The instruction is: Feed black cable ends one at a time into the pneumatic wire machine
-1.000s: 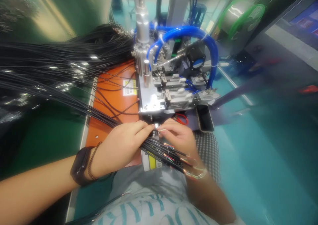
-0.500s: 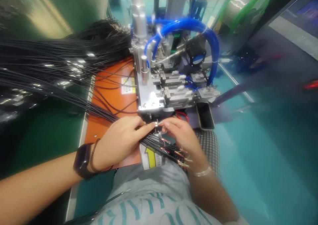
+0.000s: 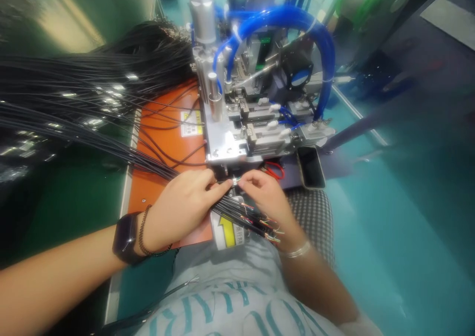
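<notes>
My left hand [image 3: 189, 200] is closed over a bundle of black cables [image 3: 232, 210], its thumb and index finger reaching a small white piece [image 3: 234, 181] at the front of the machine. The bundle runs under that hand, and its stripped ends with thin coloured wires [image 3: 267, 223] fan out to the right. Across the small piece, my right hand [image 3: 269, 197] is pinched at its right side; what lies between those fingertips is too small to make out. The metal machine [image 3: 226, 145] stands just beyond both hands.
More black cables [image 3: 92, 83] spread over the left side and the orange plate [image 3: 159, 143]. A thick blue hose [image 3: 328, 54] arches above the machine. A phone [image 3: 310, 168] lies right of it, near a checkered seat [image 3: 313, 212]. An arrow label [image 3: 227, 229] is below the cables.
The right hand has shifted slightly, its fingertips now closer to the small white piece. The view has moved a little; the left hand keeps its place on the cables.
</notes>
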A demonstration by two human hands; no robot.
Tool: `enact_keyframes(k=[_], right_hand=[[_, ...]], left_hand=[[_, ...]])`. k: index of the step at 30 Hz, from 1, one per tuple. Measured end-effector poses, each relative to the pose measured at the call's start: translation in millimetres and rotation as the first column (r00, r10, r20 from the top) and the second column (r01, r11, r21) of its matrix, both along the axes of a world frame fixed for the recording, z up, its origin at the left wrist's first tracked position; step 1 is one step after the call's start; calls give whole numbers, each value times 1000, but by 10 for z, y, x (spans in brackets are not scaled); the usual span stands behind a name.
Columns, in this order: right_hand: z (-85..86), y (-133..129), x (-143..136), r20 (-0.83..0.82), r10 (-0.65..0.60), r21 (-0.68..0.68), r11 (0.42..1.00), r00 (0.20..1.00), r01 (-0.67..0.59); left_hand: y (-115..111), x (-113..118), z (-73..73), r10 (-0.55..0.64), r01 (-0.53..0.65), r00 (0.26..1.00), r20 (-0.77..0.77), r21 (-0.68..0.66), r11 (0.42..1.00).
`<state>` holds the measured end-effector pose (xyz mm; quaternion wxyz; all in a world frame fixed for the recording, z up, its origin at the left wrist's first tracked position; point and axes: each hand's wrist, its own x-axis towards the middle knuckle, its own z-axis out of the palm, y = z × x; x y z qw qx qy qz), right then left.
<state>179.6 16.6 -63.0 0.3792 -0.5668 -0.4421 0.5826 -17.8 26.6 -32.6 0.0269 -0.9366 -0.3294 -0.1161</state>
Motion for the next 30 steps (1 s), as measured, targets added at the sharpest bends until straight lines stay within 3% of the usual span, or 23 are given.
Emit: enact_keyframes(k=[7,12,18,21,26,30], right_hand=[[-155,39,21,-72,28,39,999,997,-26],[-102,48,25,52,11,135,991,999,-18],[-91,68,3,107,25,86,996,994,-34],[-112,64,-2,101,3,87,996,995,-11],[-67,48,14,109,31,196,979,994,-52],[-39,46,22,177,4,235,971,984,-46]], left_hand=[[3,4,11,-16,18,998,-58,48,999],[-1,33,18,3,3,994,-106,55,998],[-29,107,85,43,-38,975,-216,26,999],[-33,107,77,44,-37,980,-194,43,998],[-44,73,48,-8,15,995,-95,69,998],[-62,76,96,1,5,991,-133,42,999]])
